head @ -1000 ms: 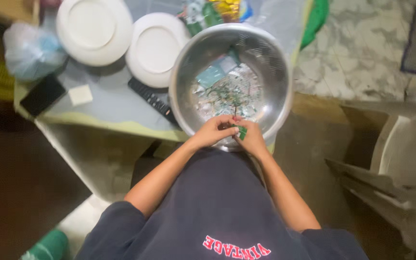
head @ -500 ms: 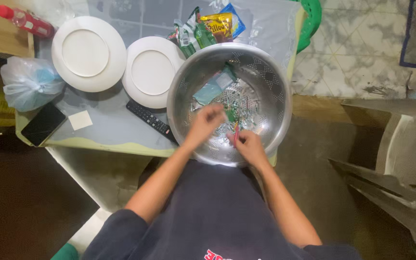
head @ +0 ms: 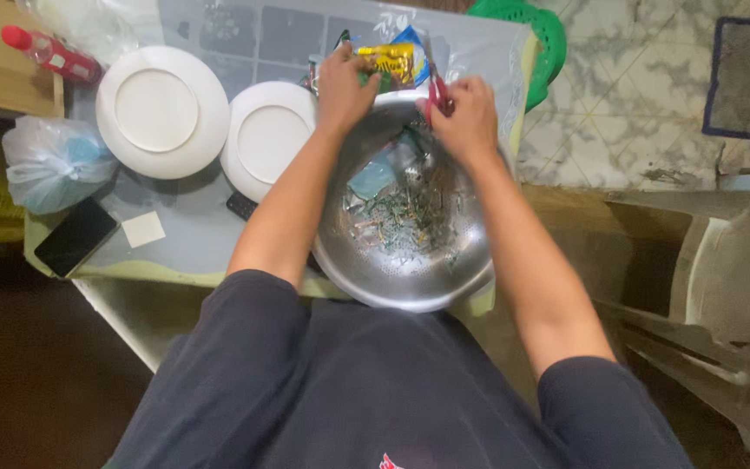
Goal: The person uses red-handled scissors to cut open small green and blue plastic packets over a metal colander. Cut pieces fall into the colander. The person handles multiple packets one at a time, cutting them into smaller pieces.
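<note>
Both hands reach across the big perforated steel colander bowl to the far edge of the worktop. The left hand closes on the cluster of green and yellow foil snack packets lying just beyond the bowl's far rim, apparently steadying one of them. The right hand is clenched around red-handled scissors, blades pointing toward the packets, which suggests the packet is held so the blades can meet it. Inside the bowl lie cut green bits and a couple of pale teal wrappers.

The bowl overhangs the near edge of the worktop, close against the person's body. Left of it two white round plates sit side by side, the nearer one touching the left forearm's line; a black remote peeks out beneath that arm. A dark phone and a knotted clear plastic bag crowd the left edge, so open room remains mainly over the bowl.
</note>
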